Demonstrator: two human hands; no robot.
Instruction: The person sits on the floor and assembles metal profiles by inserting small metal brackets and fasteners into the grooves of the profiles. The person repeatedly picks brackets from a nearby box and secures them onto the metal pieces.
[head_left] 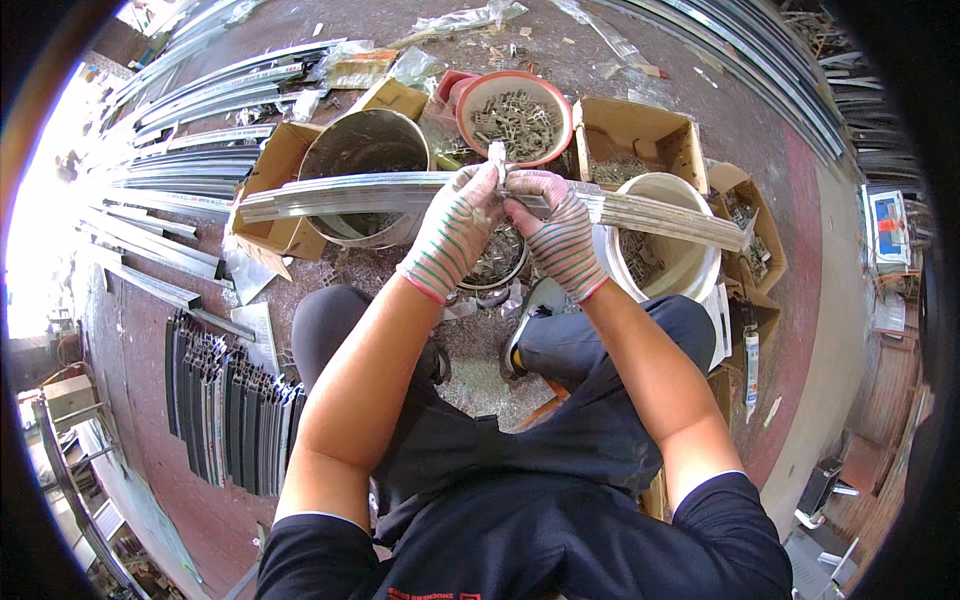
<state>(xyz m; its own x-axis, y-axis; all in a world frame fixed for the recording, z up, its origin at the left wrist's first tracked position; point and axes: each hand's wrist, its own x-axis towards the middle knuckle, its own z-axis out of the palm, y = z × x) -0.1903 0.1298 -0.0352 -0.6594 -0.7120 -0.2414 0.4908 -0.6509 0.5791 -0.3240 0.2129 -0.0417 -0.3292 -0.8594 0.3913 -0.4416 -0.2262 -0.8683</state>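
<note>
A bundle of long, thin silvery metal strips [660, 213] lies crosswise in front of me, over the tubs. My left hand [455, 230], in a white glove with green stripes, is closed at the bundle's middle. Close beside it, my right hand [558, 232], in a matching striped glove, is closed around the strips too, its thumb toward the left hand. Between the two hands a small crumpled whitish piece [497, 153] sticks up at the fingertips; whether it is tape or plastic film I cannot tell. The fingers partly hide the middle of the bundle.
A red-rimmed basin [567, 110] of small metal parts stands beyond my hands. Around it are a grey bucket [425, 150], a white bucket [712, 262] and cardboard boxes [640, 112]. Dark profiles [225, 400] stand stacked at left. A sealant tube [751, 370] lies at right.
</note>
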